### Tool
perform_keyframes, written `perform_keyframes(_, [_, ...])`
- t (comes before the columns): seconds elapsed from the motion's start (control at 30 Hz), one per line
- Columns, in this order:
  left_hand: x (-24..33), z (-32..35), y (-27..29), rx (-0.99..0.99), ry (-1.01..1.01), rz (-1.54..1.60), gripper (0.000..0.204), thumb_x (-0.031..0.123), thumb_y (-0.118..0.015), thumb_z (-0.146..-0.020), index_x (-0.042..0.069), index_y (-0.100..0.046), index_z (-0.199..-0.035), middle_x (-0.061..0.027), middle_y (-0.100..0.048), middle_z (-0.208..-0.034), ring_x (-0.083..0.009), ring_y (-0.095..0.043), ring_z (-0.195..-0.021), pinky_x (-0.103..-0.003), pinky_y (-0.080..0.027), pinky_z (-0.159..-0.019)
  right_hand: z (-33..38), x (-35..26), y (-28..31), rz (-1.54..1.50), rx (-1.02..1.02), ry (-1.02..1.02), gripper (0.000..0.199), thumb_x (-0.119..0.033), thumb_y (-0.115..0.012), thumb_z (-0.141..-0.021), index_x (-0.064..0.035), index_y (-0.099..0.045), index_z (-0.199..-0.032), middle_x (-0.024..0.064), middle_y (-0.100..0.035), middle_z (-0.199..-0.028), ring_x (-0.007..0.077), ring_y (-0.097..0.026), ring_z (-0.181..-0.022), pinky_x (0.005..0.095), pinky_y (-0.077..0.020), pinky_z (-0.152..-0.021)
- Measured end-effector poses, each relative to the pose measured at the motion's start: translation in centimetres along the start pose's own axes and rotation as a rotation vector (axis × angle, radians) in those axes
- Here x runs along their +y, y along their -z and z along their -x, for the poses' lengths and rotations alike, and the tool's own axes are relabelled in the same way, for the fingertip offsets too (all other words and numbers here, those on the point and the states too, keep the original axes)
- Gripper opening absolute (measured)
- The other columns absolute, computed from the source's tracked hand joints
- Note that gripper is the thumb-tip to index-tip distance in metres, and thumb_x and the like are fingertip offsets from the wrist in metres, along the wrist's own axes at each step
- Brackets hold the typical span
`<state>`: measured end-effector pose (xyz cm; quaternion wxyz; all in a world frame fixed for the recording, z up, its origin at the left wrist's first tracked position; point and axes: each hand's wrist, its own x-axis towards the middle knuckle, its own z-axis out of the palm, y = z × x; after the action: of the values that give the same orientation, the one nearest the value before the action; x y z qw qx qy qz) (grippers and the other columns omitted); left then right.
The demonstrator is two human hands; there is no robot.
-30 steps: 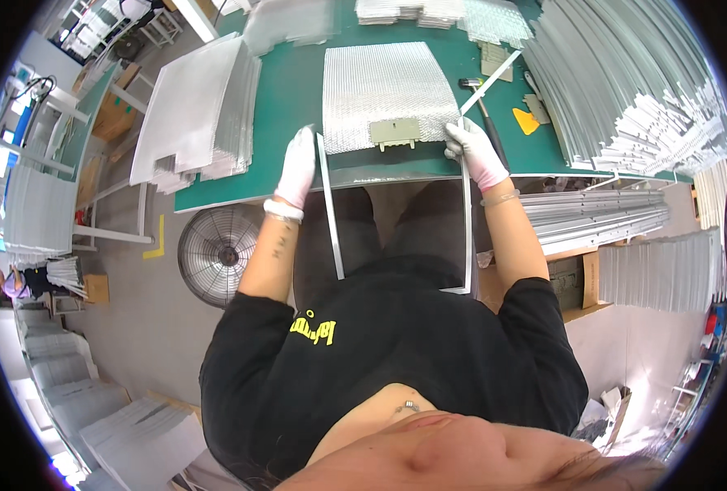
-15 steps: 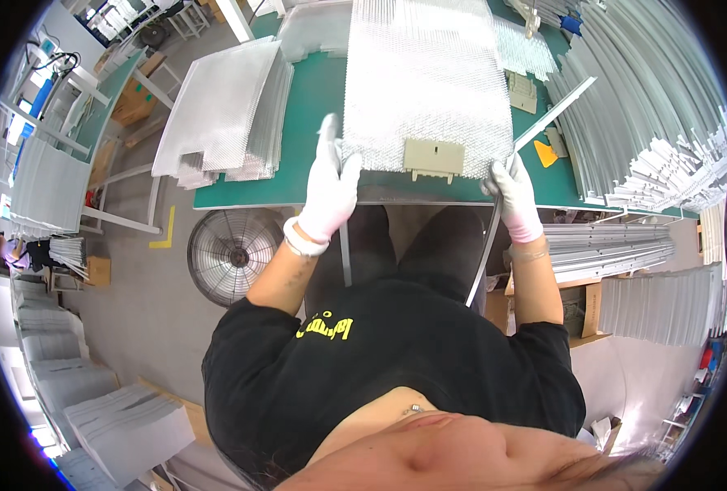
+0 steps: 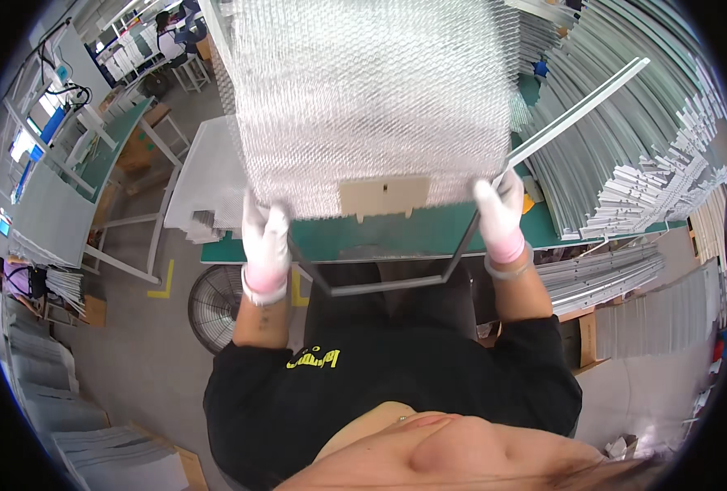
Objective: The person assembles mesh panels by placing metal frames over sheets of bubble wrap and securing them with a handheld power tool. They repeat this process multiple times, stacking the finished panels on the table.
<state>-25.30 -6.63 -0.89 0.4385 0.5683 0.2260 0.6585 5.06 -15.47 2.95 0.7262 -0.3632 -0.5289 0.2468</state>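
A silvery mesh sheet (image 3: pixel 372 106) is raised over the bench, its near edge between my two white-gloved hands. A beige rectangular plate (image 3: pixel 384 196) with two small tabs sits at that edge. My left hand (image 3: pixel 267 245) is closed at the sheet's left corner, thumb upward. At the right corner my right hand (image 3: pixel 501 217) grips a thin grey metal frame (image 3: pixel 388 286), which hangs below the sheet in a U shape and reaches up to both hands. A pale metal strip (image 3: pixel 580 110) slants up and right from my right hand. The fingertips are partly hidden.
The green bench top (image 3: pixel 363 237) lies under the sheet. More mesh sheets (image 3: pixel 204 180) are stacked at left. Metal strips (image 3: pixel 625 123) fill the bench's right side, near an orange piece (image 3: pixel 530 204). A floor fan (image 3: pixel 216 307) stands below left.
The mesh sheet with its beige plate has risen closer. My left hand has moved left and down to its corner. The grey frame has swung up into view below the sheet.
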Motion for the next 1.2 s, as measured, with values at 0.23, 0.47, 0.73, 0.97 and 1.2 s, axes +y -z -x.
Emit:
perform_keyframes(0.23, [-0.9, -7.2, -5.8, -0.121, 0.029, 0.055, 0.036, -0.003, -0.065, -0.090, -0.005, -0.057, -0.125, -0.0036, -0.068, -0.103, -0.0063, -0.059, -0.081, -0.021, -0.048, -0.071, -4.0, 3.3, 1.2, 0.122, 0.235, 0.087, 0.023, -0.013, -0.074, -0.090, -0.0052, -0.055, -0.083, -0.0077, -0.050, -0.068, 0.0000, -0.037, -0.059, 0.0199, -0.0299, -0.051])
perform_keyframes(0.47, [-2.5, -5.8, -5.1, -0.049, 0.057, -0.032, 0.026, -0.004, -0.066, -0.089, -0.003, -0.061, -0.114, -0.0043, -0.068, -0.104, -0.0051, -0.059, -0.084, -0.020, -0.048, -0.071, -3.0, 2.3, -0.1, 0.160, 0.237, 0.117, 0.015, -0.008, -0.069, -0.094, 0.0010, -0.059, -0.101, -0.0037, -0.060, -0.079, 0.0007, -0.044, -0.065, 0.0180, -0.0365, -0.059])
perform_keyframes(0.73, [-8.1, -0.8, -2.5, -0.118, 0.130, -0.176, 0.029, -0.002, -0.063, -0.090, -0.005, -0.059, -0.118, -0.0067, -0.070, -0.104, -0.0082, -0.064, -0.090, -0.024, -0.051, -0.079, 1.2, 8.2, 2.4, 0.268, 0.031, -0.062, 0.030, -0.010, -0.062, -0.096, 0.0062, -0.059, -0.121, 0.0081, -0.070, -0.107, 0.0119, -0.063, -0.099, 0.0291, -0.0506, -0.089])
perform_keyframes(0.97, [-9.9, 1.2, 1.3, -0.479, 0.547, -0.254, 0.043, -0.003, -0.069, -0.085, -0.004, -0.056, -0.126, -0.0080, -0.070, -0.112, -0.0139, -0.067, -0.101, -0.029, -0.054, -0.089, 5.6, 12.0, 6.3, 0.194, -0.140, -0.286, 0.054, -0.015, -0.073, -0.086, 0.0051, -0.053, -0.131, 0.0086, -0.064, -0.122, 0.0160, -0.060, -0.112, 0.0329, -0.0474, -0.099])
perform_keyframes(1.2, [-4.0, -3.4, -1.0, -0.278, 0.208, -0.072, 0.027, 0.002, -0.069, -0.084, -0.005, -0.067, -0.110, -0.0067, -0.071, -0.102, -0.0165, -0.067, -0.091, -0.030, -0.054, -0.083, 0.5, 5.3, 3.5, 0.134, 0.013, -0.118, 0.037, -0.007, -0.066, -0.092, 0.0049, -0.055, -0.125, 0.0072, -0.067, -0.116, 0.0133, -0.062, -0.103, 0.0294, -0.0485, -0.093])
